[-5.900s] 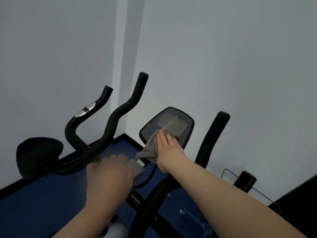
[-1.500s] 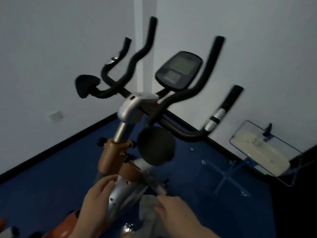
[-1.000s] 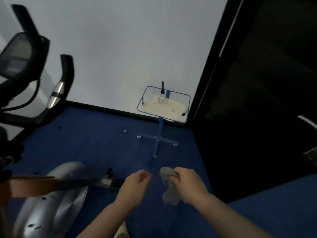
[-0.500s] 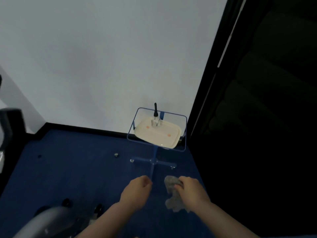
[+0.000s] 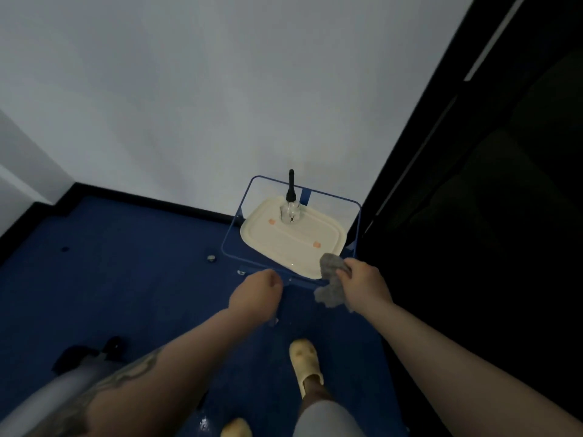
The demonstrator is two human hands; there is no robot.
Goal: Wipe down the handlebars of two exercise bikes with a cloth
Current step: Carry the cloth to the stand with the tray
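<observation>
Down at the lower left, a grey bit of bike frame is all that remains of the bikes; half a second ago the stand stood farther off. Over blue floor, the left hand hangs clenched, holding nothing. Just beyond it, a blue wire stand carries a cream tray, with a clear bottle upright near the tray's far edge. At the tray's near right corner the right hand grasps the grey cloth, now over the rim. Below, a yellow slipper
</observation>
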